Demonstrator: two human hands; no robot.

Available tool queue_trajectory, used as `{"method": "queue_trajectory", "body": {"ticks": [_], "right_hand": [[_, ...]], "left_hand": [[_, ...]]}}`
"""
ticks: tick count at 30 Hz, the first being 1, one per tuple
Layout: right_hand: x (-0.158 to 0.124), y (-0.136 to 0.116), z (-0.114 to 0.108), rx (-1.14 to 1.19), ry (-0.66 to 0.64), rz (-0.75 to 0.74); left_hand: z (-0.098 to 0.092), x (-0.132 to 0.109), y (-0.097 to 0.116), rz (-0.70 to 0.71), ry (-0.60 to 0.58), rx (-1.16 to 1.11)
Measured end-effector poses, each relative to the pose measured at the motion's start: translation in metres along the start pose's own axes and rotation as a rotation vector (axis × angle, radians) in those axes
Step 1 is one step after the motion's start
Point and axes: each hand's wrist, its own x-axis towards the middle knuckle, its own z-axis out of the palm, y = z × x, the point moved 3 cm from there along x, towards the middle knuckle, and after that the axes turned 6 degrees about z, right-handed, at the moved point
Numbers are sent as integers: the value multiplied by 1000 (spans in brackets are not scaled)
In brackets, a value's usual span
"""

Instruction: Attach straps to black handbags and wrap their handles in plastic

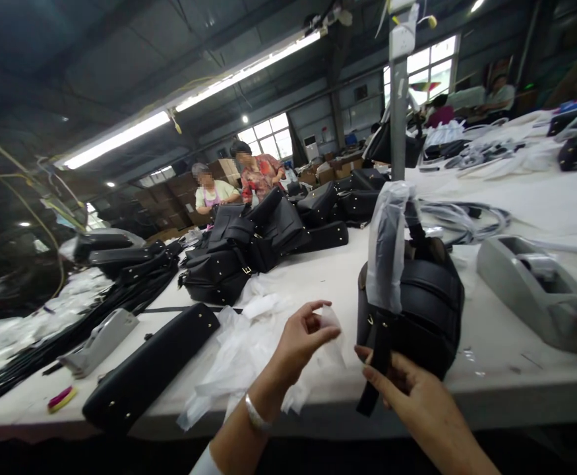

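A black handbag (426, 310) stands on the table in front of me, its handle wrapped in a translucent white sleeve (387, 251). My right hand (407, 386) is closed, pinching the black strap (380, 349) that hangs down the bag's near side. To the left of the bag, my left hand (301, 340) pinches a thin white wrapping sheet (332, 330) between thumb and fingers. Below and beside that hand lies a crumpled heap of similar white sheets (241, 359). Part of the bag's left side is hidden by the sleeve and strap.
A grey tape dispenser (540, 290) stands right of the bag, another dispenser (100, 343) at left. Near it lies a long black bag panel (152, 366). Several black bags (248, 244) are piled farther back, before two people (261, 171). A metal post (398, 119) rises behind the handbag.
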Motion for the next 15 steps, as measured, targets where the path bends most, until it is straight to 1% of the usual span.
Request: {"method": "queue_trajectory", "body": {"ticks": [3, 5, 7, 11, 15], "right_hand": [[-3, -4, 4, 102, -23, -15], [-4, -6, 5, 152, -44, -35], [-5, -6, 5, 151, -45, -43], [-6, -5, 6, 92, -17, -43], [-8, -5, 7, 52, 2, -50]], "left_hand": [[26, -29, 1, -21, 6, -122], [35, -39, -3, -26, 23, -159], [38, -44, -6, -27, 55, -201], [35, -50, -8, -34, 167, -221], [37, -55, -5, -3, 191, -154]]}}
